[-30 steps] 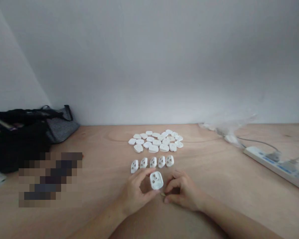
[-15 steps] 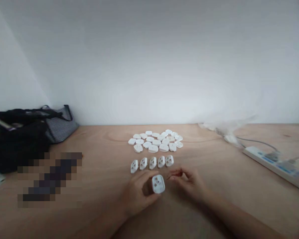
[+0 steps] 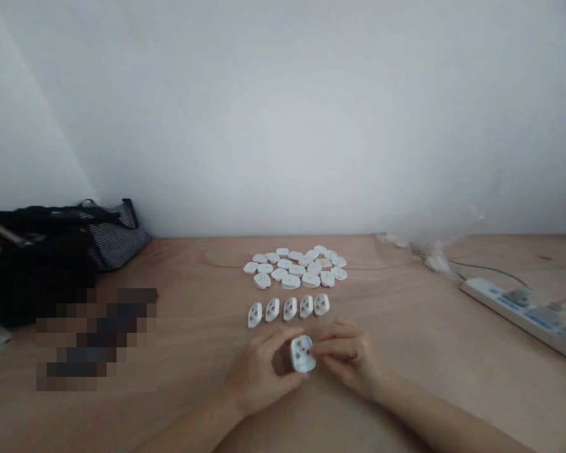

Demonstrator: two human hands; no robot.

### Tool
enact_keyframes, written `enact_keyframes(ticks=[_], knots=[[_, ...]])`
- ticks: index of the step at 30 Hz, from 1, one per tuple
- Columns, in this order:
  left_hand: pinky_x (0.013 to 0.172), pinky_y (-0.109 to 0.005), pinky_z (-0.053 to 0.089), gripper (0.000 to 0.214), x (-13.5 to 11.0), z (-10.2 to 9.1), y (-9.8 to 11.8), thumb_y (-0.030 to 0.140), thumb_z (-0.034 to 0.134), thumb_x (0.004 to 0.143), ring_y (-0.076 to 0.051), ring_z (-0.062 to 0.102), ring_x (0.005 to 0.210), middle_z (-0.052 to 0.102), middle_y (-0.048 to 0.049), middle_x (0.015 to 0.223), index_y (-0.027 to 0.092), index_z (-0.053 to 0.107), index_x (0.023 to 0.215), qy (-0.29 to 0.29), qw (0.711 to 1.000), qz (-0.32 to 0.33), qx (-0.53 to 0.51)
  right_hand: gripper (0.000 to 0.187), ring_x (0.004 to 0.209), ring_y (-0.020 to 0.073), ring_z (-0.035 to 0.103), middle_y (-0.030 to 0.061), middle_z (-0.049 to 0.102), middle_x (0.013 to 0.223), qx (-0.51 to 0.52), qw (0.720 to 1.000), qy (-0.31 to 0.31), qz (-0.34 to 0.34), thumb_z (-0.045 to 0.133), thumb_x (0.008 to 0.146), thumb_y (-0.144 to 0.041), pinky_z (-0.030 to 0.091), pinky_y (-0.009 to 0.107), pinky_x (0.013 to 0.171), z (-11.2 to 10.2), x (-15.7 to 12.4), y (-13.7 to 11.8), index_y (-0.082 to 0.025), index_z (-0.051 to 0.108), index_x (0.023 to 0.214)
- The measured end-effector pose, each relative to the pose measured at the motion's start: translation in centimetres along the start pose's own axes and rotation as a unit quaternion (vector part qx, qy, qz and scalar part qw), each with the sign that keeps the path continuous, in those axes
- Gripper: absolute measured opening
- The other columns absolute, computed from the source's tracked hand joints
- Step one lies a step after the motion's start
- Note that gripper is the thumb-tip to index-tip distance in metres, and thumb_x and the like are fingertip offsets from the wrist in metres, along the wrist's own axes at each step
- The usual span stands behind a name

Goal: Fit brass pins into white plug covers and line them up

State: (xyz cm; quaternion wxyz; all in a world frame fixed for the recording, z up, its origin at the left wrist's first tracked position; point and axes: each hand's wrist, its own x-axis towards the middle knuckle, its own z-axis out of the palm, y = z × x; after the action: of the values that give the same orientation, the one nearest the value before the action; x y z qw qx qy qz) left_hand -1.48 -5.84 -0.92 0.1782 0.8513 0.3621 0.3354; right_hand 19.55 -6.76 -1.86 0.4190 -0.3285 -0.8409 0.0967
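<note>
My left hand (image 3: 259, 371) grips a small white plug-shaped plastic part (image 3: 302, 353) with metal contacts showing on its face, held just above the wooden table (image 3: 405, 327). My right hand (image 3: 349, 358) is pinched against the part's right edge; whether anything small sits between those fingertips is hidden. Just beyond my hands stands a row of several similar white parts (image 3: 288, 309) with contacts. Farther back lies a cluster of several white covers (image 3: 295, 267).
A black bag and a striped pouch (image 3: 113, 236) sit at the left against the wall. A blurred-out patch (image 3: 94, 340) lies on the table to the left. A white power strip (image 3: 523, 311) with cables and clear plastic wrap (image 3: 434, 242) are at the right.
My right hand lifted from the table beside the part, pinched in the air, then came back left against the part. My left hand kept hold of the part and turned it slightly.
</note>
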Motion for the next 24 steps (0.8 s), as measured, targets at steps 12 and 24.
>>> enact_keyframes(ticks=[12,24], knots=[[0.085,-0.032,0.050,0.043,0.1,0.1,0.0,0.023,0.071,0.070,-0.022,0.062,0.096,0.067,-0.0044,0.105,0.022,0.057,0.110,0.022,1.000,0.014,-0.008,0.028,0.107,0.0248,0.050,0.0047,0.055,0.125,-0.034,0.998,-0.051,-0.003,0.063,0.081,-0.030,0.038,0.044,0.090,-0.3,0.1,-1.2,-0.032,0.064,0.109],[0.083,-0.032,0.050,0.052,-0.1,0.2,-0.5,0.033,0.080,0.062,-0.023,0.064,0.093,0.069,-0.0049,0.101,0.022,0.059,0.109,0.027,0.998,-0.018,-0.054,0.057,0.098,0.0269,0.059,0.0064,0.065,0.104,0.215,0.953,-0.056,0.207,0.078,0.061,-0.046,0.044,0.044,0.088,0.7,-0.6,0.3,-0.023,0.059,0.109]])
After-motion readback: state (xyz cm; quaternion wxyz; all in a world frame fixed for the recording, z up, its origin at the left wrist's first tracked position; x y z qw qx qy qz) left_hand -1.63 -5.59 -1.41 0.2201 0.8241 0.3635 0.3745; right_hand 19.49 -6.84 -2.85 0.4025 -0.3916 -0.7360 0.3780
